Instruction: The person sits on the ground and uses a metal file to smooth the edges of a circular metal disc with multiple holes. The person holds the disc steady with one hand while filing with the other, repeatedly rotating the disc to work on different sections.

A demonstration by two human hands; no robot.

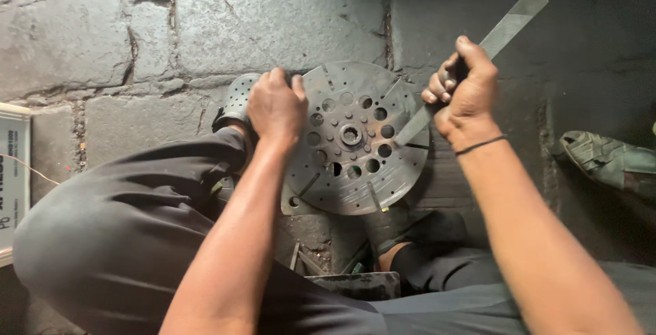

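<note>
A round metal disc (355, 140) with many holes sat in the middle of the frame, on the stone floor (102, 34). It had a small hub hole in its middle and slots cut toward its rim. The left hand (277, 106) was curled over the disc's upper left edge, fingers closed around the rim. The right hand (465, 89) was to the right of the disc, shut tight in a fist around a long flat metal file (509, 28). The file ran slanted, from the top right corner of the frame down to the disc's right edge, where its low end touched the rim.

A sandal (236, 99) with small holes peeked out just left of the left hand, partly under the disc. Dark trousers (116, 239) filled the lower left. A dark metal block (355, 284) sat low in the middle, just below the disc. A white box (14, 178) stood at the left edge. A green woven sandal (605, 161) lay at the right edge, well apart from the disc.

The floor above the disc was open, grey and cracked. I could not see any container with things in it.
</note>
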